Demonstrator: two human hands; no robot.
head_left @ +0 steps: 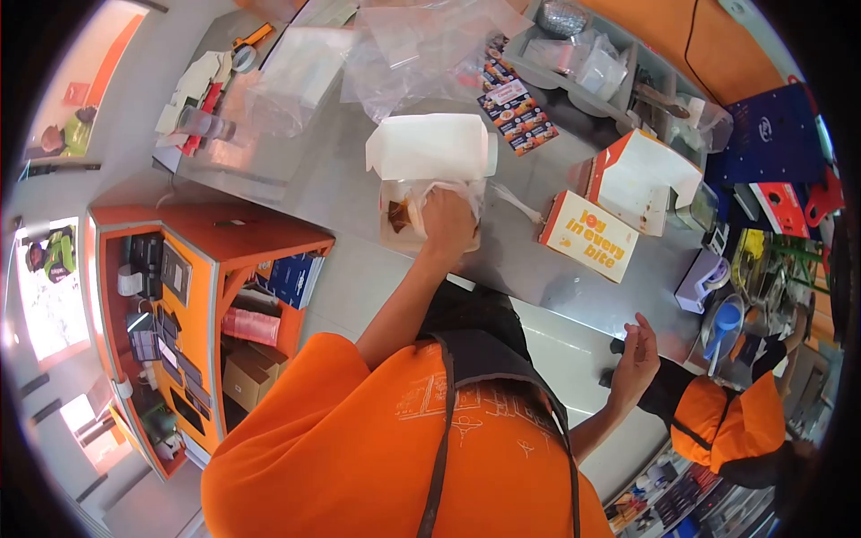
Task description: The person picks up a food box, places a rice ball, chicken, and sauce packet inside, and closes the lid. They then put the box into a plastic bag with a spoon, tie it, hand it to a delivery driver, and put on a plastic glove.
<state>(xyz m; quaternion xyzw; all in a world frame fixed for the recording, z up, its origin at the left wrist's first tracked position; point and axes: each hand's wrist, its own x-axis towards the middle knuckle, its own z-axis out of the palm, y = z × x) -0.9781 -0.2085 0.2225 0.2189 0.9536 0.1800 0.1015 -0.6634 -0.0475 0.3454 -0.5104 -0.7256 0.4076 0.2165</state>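
Looking down over an orange cotton shirt (359, 448) with a dark apron strap (444, 430) crossing it. Right hand (635, 357) is near the body, off the counter's front edge, held up with fingers spread and loosely open, holding nothing and touching nothing. Just beside it stands a co-worker (726, 421) in a matching orange shirt with dark sleeves; hands unclear.

Left arm stretches forward across the steel counter (538, 269), which is matte grey, smooth and lightly reflective. Left hand (448, 224) is down inside the open white takeaway box (430, 152), fingers curled shut on a thin crinkled clear plastic bag (466, 190) that sits in the box tray. A brown piece of food (399, 215) shows in the tray just left of the hand. The box is rectangular cardboard with its flat lid flipped back, away from the person, and it sits mid-counter.

Right of it, near but apart, a cream printed carton (587, 235) with orange lettering lies tilted. Behind that is an open orange-and-white carton (641, 179), glossy white inside with stains. Farther back, printed flyers (518, 112) lie flat, and a heap of loose transparent plastic bags (421, 45), wrinkled and shiny, lies at the counter's far side. On the left, below the counter, is an orange shelf unit (206, 242) with boxes.
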